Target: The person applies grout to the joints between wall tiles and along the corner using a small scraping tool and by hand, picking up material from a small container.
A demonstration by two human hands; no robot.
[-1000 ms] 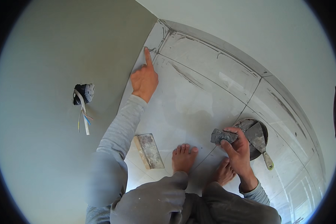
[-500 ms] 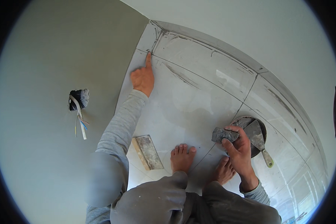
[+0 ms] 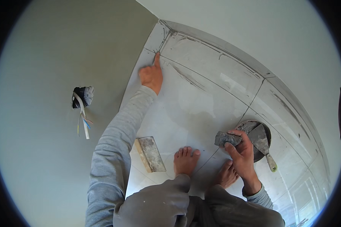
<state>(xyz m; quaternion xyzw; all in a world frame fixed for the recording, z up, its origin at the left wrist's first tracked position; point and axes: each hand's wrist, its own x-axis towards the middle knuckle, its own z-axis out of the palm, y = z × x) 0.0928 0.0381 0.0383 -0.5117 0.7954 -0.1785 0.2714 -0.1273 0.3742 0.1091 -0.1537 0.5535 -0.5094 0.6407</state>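
Pinching a grubby grey block in the right hand; left hand is way off, empty, half-curled, index on a tile joint.

My left hand sets its index fingertip on the dark tile joint near the corner. My right hand pinches a dark grey block near a round black tub, across which a putty knife lies.
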